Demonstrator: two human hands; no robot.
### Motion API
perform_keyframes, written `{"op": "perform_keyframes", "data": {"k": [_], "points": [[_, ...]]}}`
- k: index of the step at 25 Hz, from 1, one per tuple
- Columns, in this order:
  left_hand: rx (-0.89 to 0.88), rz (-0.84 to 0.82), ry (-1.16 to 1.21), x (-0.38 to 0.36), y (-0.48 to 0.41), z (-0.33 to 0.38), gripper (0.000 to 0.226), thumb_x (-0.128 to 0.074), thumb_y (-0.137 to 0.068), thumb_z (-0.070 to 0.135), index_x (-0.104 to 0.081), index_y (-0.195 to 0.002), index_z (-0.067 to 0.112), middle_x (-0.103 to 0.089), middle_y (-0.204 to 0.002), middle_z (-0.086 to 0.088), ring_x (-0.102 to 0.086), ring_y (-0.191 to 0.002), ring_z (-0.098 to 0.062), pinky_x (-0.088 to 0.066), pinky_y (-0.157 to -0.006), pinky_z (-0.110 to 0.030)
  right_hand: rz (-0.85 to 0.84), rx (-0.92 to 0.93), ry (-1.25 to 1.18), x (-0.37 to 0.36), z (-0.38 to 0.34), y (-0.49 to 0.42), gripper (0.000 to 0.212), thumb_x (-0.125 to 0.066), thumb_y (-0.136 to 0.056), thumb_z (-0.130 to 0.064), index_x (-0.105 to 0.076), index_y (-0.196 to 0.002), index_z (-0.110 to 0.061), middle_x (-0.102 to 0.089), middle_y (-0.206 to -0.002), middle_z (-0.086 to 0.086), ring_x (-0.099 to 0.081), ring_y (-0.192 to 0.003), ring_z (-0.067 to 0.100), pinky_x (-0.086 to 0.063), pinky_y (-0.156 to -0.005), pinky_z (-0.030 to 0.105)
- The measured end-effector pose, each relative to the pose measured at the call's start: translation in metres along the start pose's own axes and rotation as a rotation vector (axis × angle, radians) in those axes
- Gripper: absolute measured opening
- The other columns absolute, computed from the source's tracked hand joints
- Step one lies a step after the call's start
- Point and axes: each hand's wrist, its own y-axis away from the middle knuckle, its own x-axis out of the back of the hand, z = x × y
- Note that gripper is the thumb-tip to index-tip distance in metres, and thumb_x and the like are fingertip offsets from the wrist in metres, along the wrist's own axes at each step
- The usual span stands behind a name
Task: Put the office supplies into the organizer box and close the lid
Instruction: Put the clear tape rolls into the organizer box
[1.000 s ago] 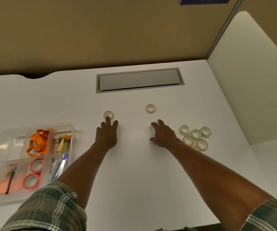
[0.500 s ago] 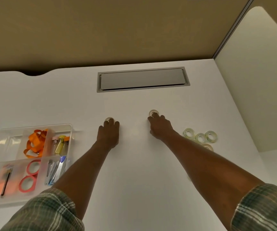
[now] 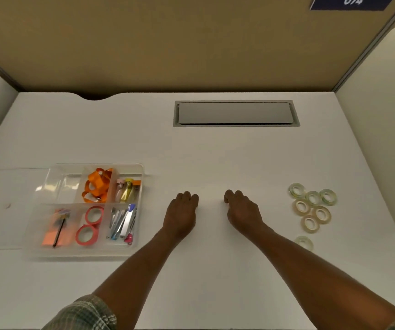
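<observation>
A tan partition wall [image 3: 168, 44] stands behind a white surface [image 3: 215, 151], which fills most of the view. In the far part of the surface there is a grey cable hatch [image 3: 236, 113], and its cover is down.

On the left part of the surface sits the clear organizer box [image 3: 135, 165]. It is uncovered, and its clear lid [image 3: 8, 206] lies flat on the surface, touching the left side of the box.

Two bare forearms with plaid sleeves [image 3: 84, 315] reach forward to the middle of the surface. The left hand [image 3: 181, 213] is just to the right of the box and the right hand [image 3: 242, 210] is near it, a little apart. Both show their backs up. The fingers of each hand are curled under the palm; I cannot tell whether they hold something, because the inside is hidden.

Well to the right of the right hand, six clear tape rolls [image 3: 313, 206] lie flat in a tight cluster, and one more clear roll [image 3: 304, 242] lies alone just nearer to the person.

Inside the box, an orange ribbon [image 3: 96, 184] is in the far middle compartment. Two red tape rolls [image 3: 90, 225] are in the near middle one. Orange notes [image 3: 49, 236] with a thin black stick on top are in the near left one, and several metal clips [image 3: 122, 222] are in the near right one. Small yellowish items [image 3: 127, 190], too blurred to name, are in the far right one.
</observation>
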Motion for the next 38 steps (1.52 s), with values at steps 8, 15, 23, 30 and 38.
{"op": "perform_keyframes", "data": {"k": [8, 15, 23, 30, 38], "points": [[0.067, 0.207, 0.244, 0.060, 0.034, -0.073, 0.032, -0.056, -0.080, 0.007, -0.057, -0.110, 0.018, -0.057, -0.095, -0.002, -0.053, -0.085, -0.019, -0.048, -0.061, -0.035, 0.108, -0.055, -0.552, 0.011, -0.133, -0.014, 0.035, -0.058, -0.085, -0.015, -0.058, -0.120, -0.018, -0.067, -0.101, 0.006, -0.062, -0.092, 0.022, -0.048, -0.078, 0.030], [0.269, 0.424, 0.445, 0.101, 0.064, -0.176, 0.039, -0.053, -0.082, -0.001, -0.058, -0.118, 0.013, -0.063, -0.110, -0.009, -0.059, -0.096, -0.028, -0.051, -0.075, -0.039, 0.036, 0.005, -0.766, 0.007, -0.264, -0.035, 0.024, -0.064, -0.087, -0.022, -0.066, -0.110, -0.016, -0.071, -0.095, 0.002, -0.071, -0.085, 0.022, -0.057, -0.084, 0.047], [0.567, 0.469, 0.459, 0.123, 0.097, -0.290, 0.016, -0.049, -0.087, -0.002, -0.056, -0.096, 0.008, -0.062, -0.094, -0.007, -0.058, -0.085, -0.027, -0.041, -0.068, -0.031, -0.060, 0.086, -0.752, -0.017, -0.388, -0.067, 0.022, -0.062, -0.090, -0.022, -0.067, -0.110, -0.014, -0.073, -0.094, 0.005, -0.070, -0.090, 0.026, -0.057, -0.084, 0.046], [0.538, 0.299, 0.321, 0.118, 0.099, -0.316, 0.014, -0.053, -0.085, 0.000, -0.060, -0.094, 0.007, -0.060, -0.094, -0.010, -0.056, -0.085, -0.027, -0.043, -0.066, -0.034, -0.097, 0.145, -0.545, -0.044, -0.420, -0.081, 0.026, -0.062, -0.093, -0.022, -0.063, -0.117, -0.012, -0.069, -0.091, 0.004, -0.064, -0.089, 0.020, -0.042, -0.071, 0.026], [0.495, 0.322, 0.343, 0.113, 0.094, -0.316, 0.013, -0.061, -0.089, 0.016, -0.060, -0.100, 0.011, -0.059, -0.102, -0.008, -0.057, -0.090, -0.024, -0.047, -0.070, -0.034, -0.019, 0.180, -0.530, -0.050, -0.416, -0.081, 0.029, -0.060, -0.091, -0.021, -0.064, -0.119, -0.014, -0.069, -0.107, 0.002, -0.062, -0.093, 0.014, -0.044, -0.071, 0.024]]}}
